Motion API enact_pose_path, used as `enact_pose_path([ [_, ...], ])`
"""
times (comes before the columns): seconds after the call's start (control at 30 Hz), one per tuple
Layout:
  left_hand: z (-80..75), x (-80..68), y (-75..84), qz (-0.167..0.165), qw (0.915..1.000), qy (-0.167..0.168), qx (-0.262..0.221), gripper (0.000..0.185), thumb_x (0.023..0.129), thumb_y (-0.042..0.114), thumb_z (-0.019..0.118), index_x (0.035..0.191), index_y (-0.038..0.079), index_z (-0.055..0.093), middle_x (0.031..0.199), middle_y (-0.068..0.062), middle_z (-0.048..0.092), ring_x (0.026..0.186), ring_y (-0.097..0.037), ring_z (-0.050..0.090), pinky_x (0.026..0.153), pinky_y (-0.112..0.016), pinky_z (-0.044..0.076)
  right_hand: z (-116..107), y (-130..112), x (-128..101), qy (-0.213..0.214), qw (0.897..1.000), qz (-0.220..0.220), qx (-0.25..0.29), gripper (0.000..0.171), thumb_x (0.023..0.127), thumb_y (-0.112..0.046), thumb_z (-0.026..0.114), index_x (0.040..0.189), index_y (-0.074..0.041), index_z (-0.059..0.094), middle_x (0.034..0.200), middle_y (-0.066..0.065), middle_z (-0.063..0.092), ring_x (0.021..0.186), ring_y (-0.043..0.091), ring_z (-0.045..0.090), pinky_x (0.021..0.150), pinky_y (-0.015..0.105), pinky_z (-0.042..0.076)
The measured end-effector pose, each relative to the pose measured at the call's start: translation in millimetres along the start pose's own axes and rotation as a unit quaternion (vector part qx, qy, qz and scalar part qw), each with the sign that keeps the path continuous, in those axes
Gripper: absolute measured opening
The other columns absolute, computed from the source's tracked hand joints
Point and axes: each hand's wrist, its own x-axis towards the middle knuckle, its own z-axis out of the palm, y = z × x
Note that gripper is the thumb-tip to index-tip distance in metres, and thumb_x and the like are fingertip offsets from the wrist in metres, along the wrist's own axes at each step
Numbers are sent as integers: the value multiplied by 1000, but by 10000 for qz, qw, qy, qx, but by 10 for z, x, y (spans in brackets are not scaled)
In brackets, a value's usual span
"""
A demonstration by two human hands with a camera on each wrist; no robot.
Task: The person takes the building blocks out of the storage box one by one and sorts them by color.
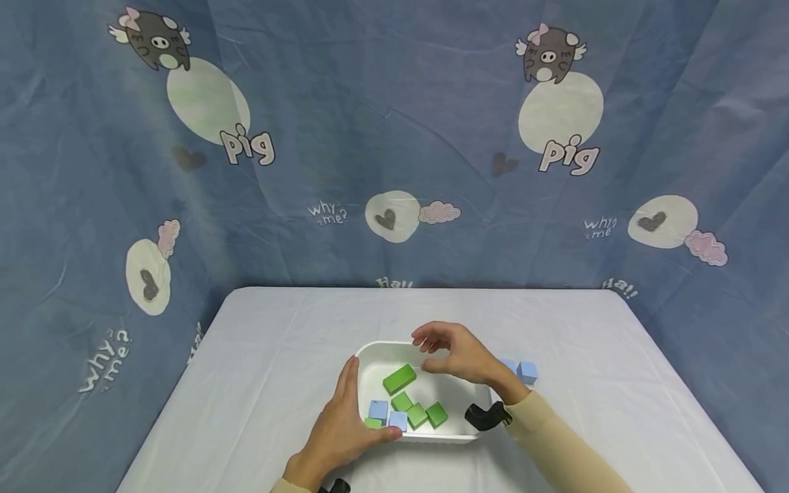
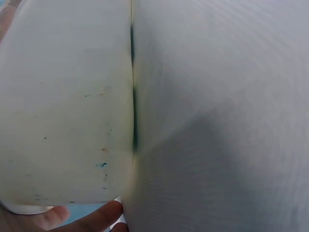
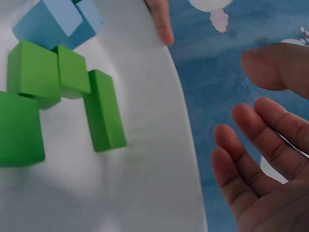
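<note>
A white plastic tub stands on the table with several green and blue blocks inside. One green block is longer than the green cubes; two blue cubes lie near the left corner. My left hand grips that near left corner, fingers along the outer wall, thumb over the near rim. In the left wrist view its fingertips show past the end of the tub's wall. Above the far right rim, my right hand has its fingers loosely bent and apart, holding nothing.
Blue cubes lie on the white tablecloth right of the tub, partly hidden behind the right wrist. A black wrist device overlaps the tub's right side in the head view. A blue patterned curtain hangs behind the table.
</note>
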Motion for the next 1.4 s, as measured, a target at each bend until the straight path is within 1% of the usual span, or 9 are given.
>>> enact_pose_path([
  [0.2,8,-10,-1,0,10000,-76,5,148,58,77,84,163,6,9,169,-9,15,128,-31,53,95,-49,49,126,59,39,-512,9983,13,272,43,82,5,77,122,-7,68,114,22,66,100,45,61,91,50,52],
  [0.33,18,-10,-1,28,10000,-92,18,147,59,77,84,163,5,9,169,-10,15,128,-31,53,95,-50,49,198,109,72,-837,9959,10,329,43,82,5,77,123,-3,67,113,24,66,100,44,62,91,52,51],
  [0.53,24,-2,-4,105,9999,-82,-2,148,59,78,83,163,4,9,168,-10,16,127,-31,54,93,-49,50,285,153,107,-1263,9915,-1,325,44,82,5,77,124,6,65,113,22,68,98,41,65,90,50,53],
  [0.73,10,-1,-5,217,9998,11,-3,147,59,76,84,163,5,9,168,-9,17,124,-32,56,91,-49,51,374,166,131,-1742,9847,-92,28,38,79,6,78,117,3,70,112,16,71,101,35,67,92,42,53],
  [0.93,1,-4,-9,264,9996,51,-20,147,59,75,86,163,5,9,168,-9,17,122,-34,57,91,-50,51,424,180,183,-2148,9767,10,16,39,77,11,77,115,4,71,109,16,72,99,30,68,91,38,54],
  [1.07,4,-2,-12,213,9998,28,0,147,59,77,84,163,5,9,168,-9,17,124,-34,57,92,-50,51,414,186,234,-2090,9779,9,57,35,79,10,78,113,4,72,108,15,72,96,28,68,89,35,54],
  [1.2,3,-7,-8,161,9999,-3,-48,148,58,79,83,163,6,9,169,-8,16,126,-34,55,94,-50,50,420,189,274,-2031,9786,17,331,33,80,11,78,112,4,72,106,18,72,94,32,67,87,37,55],
  [1.3,-5,-9,-9,168,9998,-2,-52,148,58,79,83,163,5,9,169,-9,16,126,-33,55,94,-50,50,460,203,291,-2166,9757,101,326,34,78,11,78,111,2,73,104,16,72,93,29,68,86,33,55],
  [1.4,-17,-5,-14,179,9998,19,-24,147,59,78,84,164,6,9,168,-8,16,125,-33,56,94,-49,50,515,212,308,-2330,9720,220,227,34,76,12,78,107,-1,75,99,10,73,90,22,67,85,31,55],
])
